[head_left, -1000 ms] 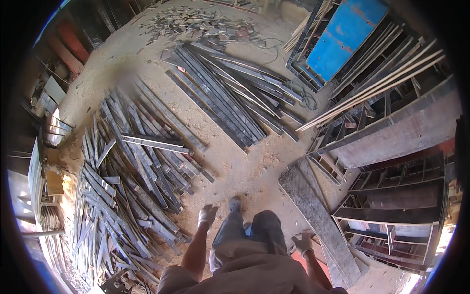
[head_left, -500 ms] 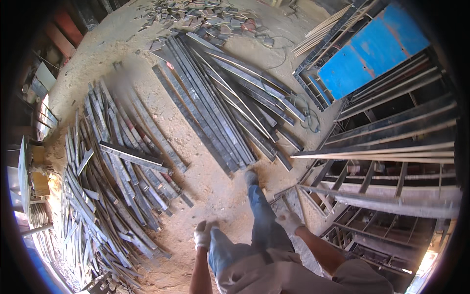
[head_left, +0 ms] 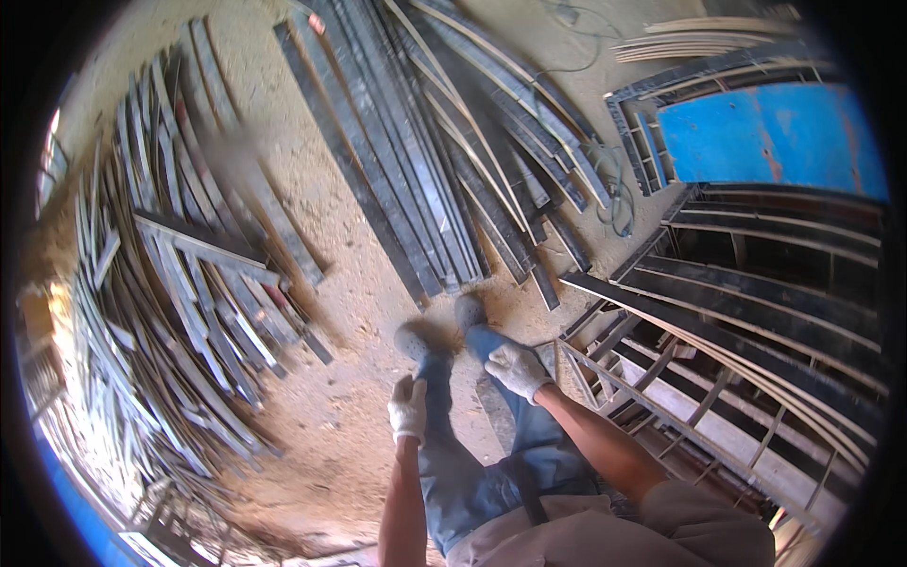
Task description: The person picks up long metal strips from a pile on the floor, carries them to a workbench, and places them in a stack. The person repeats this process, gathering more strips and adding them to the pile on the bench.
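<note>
My left hand (head_left: 408, 408) wears a white work glove and hangs above my left leg, its fingers curled in. My right hand (head_left: 516, 370), gloved the same way, is over my right shin with its fingers loosely closed. Nothing shows sticking out of either one. In front of my shoes lies a stack of long dark strips (head_left: 397, 161), roughly side by side and pointing away from me. To its right, more dark strips (head_left: 529, 123) fan out loosely. Both hands are apart from the strips.
A large tangled heap of strips (head_left: 179, 312) covers the left side, a short board (head_left: 203, 244) lying across it. On the right stand metal-framed racks (head_left: 680, 378) with long boards, and a blue panel (head_left: 770, 137). A thin cable (head_left: 619, 194) lies coiled near the panel.
I have stepped forward, so the strip stack is nearer and both shoes show. My right hand has come forward and inward; the left is also farther forward.
</note>
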`<action>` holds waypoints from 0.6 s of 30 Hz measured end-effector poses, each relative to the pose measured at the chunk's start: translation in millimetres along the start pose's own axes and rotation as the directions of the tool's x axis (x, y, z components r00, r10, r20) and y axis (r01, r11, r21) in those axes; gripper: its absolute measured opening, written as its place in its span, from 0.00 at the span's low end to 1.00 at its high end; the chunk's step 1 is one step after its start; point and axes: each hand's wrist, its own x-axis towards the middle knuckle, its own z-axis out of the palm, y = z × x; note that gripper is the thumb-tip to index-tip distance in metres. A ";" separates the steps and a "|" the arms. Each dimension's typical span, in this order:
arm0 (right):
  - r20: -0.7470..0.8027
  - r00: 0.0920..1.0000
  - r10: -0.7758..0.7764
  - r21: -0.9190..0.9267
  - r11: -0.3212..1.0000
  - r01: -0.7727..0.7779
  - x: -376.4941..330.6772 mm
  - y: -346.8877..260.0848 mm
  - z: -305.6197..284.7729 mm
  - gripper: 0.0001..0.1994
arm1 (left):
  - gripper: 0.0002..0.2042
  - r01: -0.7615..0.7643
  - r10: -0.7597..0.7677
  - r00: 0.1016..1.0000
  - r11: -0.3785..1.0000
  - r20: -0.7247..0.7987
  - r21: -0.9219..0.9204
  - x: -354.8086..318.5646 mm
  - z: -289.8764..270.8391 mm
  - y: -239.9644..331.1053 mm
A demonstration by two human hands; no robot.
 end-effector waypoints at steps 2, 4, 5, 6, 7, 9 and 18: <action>0.048 0.992 0.120 0.109 0.986 -0.124 36.0 11.6 24.0 0.14 | 0.23 0.006 -0.004 0.999 0.997 -0.036 0.078 31.2 16.4 7.1; 0.088 0.980 0.181 0.113 0.975 -0.190 72.9 22.1 46.7 0.16 | 0.23 0.037 -0.035 0.996 0.999 -0.087 0.015 74.2 31.7 -28.1; 0.065 0.975 0.210 0.094 0.972 -0.216 93.0 31.6 60.7 0.16 | 0.23 0.046 -0.047 0.993 0.999 -0.109 -0.009 93.6 39.6 -42.3; 0.036 0.971 0.235 0.076 0.968 -0.237 115.3 43.3 75.2 0.17 | 0.23 0.049 -0.053 0.990 0.998 -0.133 -0.032 114.2 48.9 -53.2; 0.005 0.966 0.258 0.060 0.964 -0.257 138.3 55.3 89.3 0.17 | 0.23 0.050 -0.058 0.986 0.997 -0.157 -0.054 137.0 58.0 -63.6; -0.044 0.976 0.212 0.023 0.977 -0.211 182.9 68.7 114.6 0.19 | 0.25 0.103 -0.102 0.980 0.995 -0.170 -0.006 175.9 68.1 -65.6; -0.249 0.958 0.141 -0.209 0.958 -0.195 354.5 168.9 234.2 0.43 | 0.28 0.114 -0.140 0.967 0.985 -0.212 -0.128 365.6 160.0 -148.9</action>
